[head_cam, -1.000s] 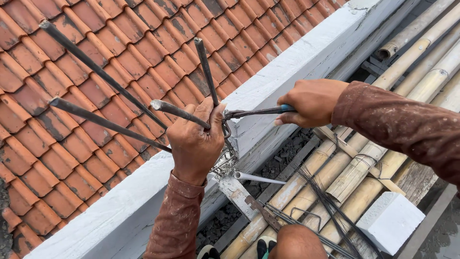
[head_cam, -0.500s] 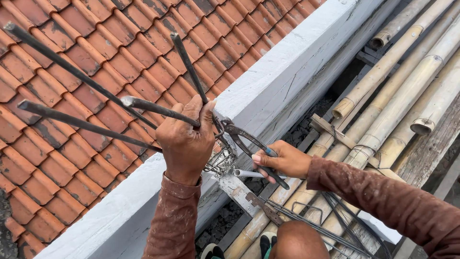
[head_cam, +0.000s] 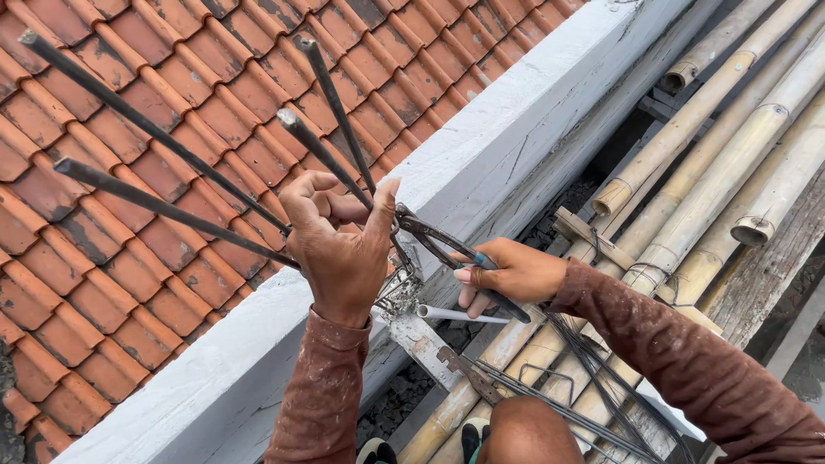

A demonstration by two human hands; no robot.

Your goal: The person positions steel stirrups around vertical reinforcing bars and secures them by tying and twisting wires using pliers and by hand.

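Several dark steel rebars (head_cam: 155, 202) rise toward me at the left, bound by thin tie wire (head_cam: 397, 290) at a joint. My left hand (head_cam: 339, 245) grips the rebars just above that joint, thumb raised. My right hand (head_cam: 516, 273) holds a pair of dark pincers (head_cam: 438, 241) by the handles. The pincer jaws sit at the rebar beside my left thumb, right above the wire knot. A short white pipe (head_cam: 460, 315) lies under my right hand.
A white concrete beam (head_cam: 516, 146) runs diagonally, with red clay roof tiles (head_cam: 129, 86) beyond it. Bamboo poles (head_cam: 713, 172) form the platform at right, with loose wire strands (head_cam: 593, 369) and a stirrup on them. My knee (head_cam: 524, 430) and feet are below.
My right hand swung from the upper right down to the joint, carrying the pincers to the wire. My left hand loosened and lifted its thumb while staying on the rebars.
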